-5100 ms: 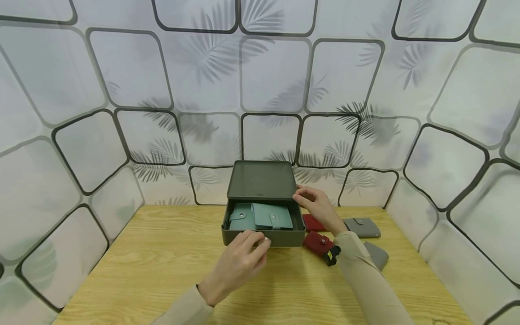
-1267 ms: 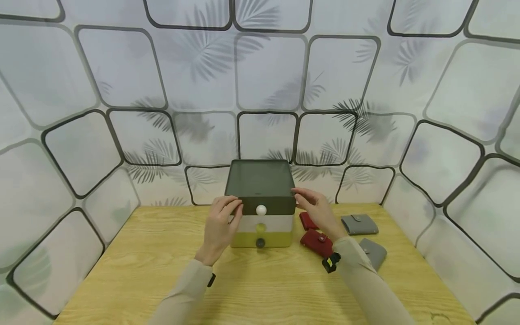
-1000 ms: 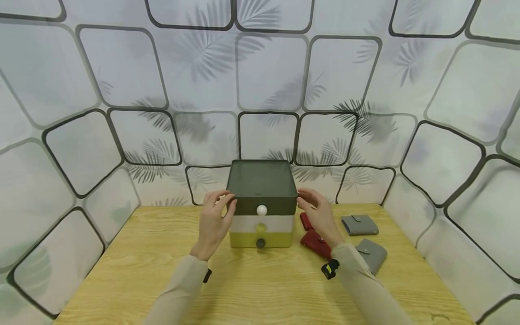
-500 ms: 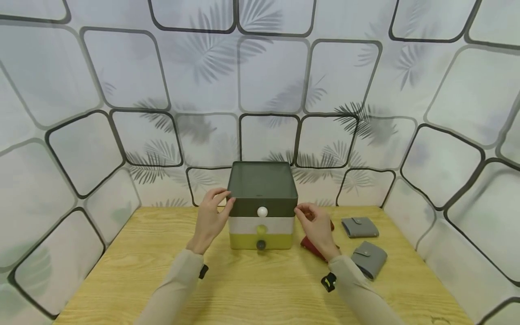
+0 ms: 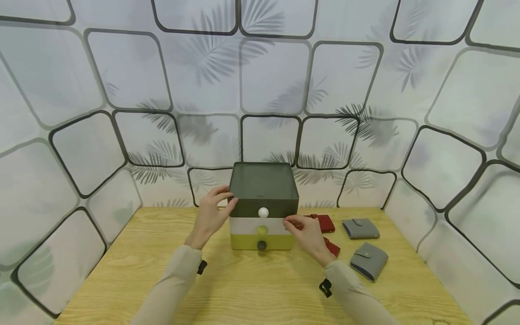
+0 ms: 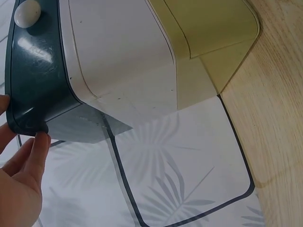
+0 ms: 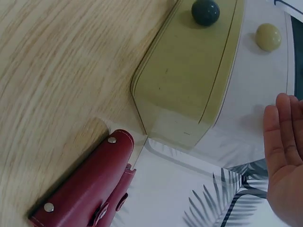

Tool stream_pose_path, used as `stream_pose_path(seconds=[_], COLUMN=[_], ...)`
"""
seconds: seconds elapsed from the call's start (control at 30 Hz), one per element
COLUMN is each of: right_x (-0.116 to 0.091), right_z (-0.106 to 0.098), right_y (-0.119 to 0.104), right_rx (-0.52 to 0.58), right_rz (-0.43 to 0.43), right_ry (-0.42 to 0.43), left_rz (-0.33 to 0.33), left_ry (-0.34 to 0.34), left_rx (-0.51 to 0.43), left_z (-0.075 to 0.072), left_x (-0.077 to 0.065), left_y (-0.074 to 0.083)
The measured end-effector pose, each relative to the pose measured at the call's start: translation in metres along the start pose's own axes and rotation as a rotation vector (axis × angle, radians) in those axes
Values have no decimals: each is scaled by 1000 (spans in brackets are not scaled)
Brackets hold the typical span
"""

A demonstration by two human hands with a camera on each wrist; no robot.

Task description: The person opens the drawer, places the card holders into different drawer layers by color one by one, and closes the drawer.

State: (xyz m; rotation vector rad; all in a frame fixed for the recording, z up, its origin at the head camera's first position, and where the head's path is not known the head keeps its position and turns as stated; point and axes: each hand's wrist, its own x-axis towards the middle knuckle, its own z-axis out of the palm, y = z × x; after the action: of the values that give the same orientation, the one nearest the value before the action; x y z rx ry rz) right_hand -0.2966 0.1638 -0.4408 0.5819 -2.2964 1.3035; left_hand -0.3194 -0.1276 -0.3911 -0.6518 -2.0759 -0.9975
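Observation:
A three-tier drawer box stands at the back of the table. Its top drawer (image 5: 248,208) is dark green with a white knob (image 5: 263,212), the middle drawer (image 5: 243,225) white with a yellow knob (image 5: 262,229), the bottom drawer (image 5: 243,242) yellow with a dark knob (image 5: 262,246). All three are closed. My left hand (image 5: 210,215) holds the upper left front corner, fingertips and thumb at the dark green drawer (image 6: 38,61). My right hand (image 5: 307,239) is beside the white drawer's right front edge; its fingers (image 7: 274,137) look straight and hold nothing.
Right of the box lie two red wallets, one (image 5: 323,223) farther back and one (image 5: 332,248) partly hidden by my right hand. Two grey wallets, one (image 5: 360,229) behind the other (image 5: 369,262), lie farther right. A patterned curtain (image 5: 211,135) hangs behind the wooden table (image 5: 162,253).
The top drawer, earlier pulled out with two teal wallets inside, is now closed. My left hand has moved to its left corner. My right hand has slid down to the white drawer.

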Motion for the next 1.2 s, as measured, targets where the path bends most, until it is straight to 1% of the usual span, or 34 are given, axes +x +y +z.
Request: stream_pose_path(seconds=[0.13, 0.3, 0.37, 0.43, 0.53, 0.67, 0.7, 0.8, 0.93, 1.03, 1.2], right_x=[-1, -1, -1, -1, 0, 2, 2, 3, 3, 3, 3], right_z=[7, 14, 18, 22, 27, 33, 35, 38, 44, 47, 50], right_y=[-2, -6, -7, -9, -10, -11, -12, -13, -16, -17, -17], right_rx=[-16, -74, -102, -126, -172, -218, -225, -275, -350, -367, -406], right_rz=[2, -38, -34, -19, -36, -132, -141, -196, -275, -298, -299], right_ry=[-60, -149, -189, -217, -239, -270, -280, -270, -216, -183, -148], left_rz=[-6, -31, -41, -49, -56, -46, -41, -34, -31, -28, -13], left_ry=[-17, -45, -51, -56, -64, -63, -64, -68, -67, -67, -68], left_rx=[-7, -48, -62, -63, -45, -35, -36, -48, -46, -39, -30], left_z=[-1, -2, -2, -2, -2, -4, -4, -6, -7, -7, -8], left_x=[2, 4, 5, 5, 4, 2, 2, 2, 3, 3, 3], left_y=[-1, 0, 0, 0, -1, 0, 0, 1, 1, 1, 0])
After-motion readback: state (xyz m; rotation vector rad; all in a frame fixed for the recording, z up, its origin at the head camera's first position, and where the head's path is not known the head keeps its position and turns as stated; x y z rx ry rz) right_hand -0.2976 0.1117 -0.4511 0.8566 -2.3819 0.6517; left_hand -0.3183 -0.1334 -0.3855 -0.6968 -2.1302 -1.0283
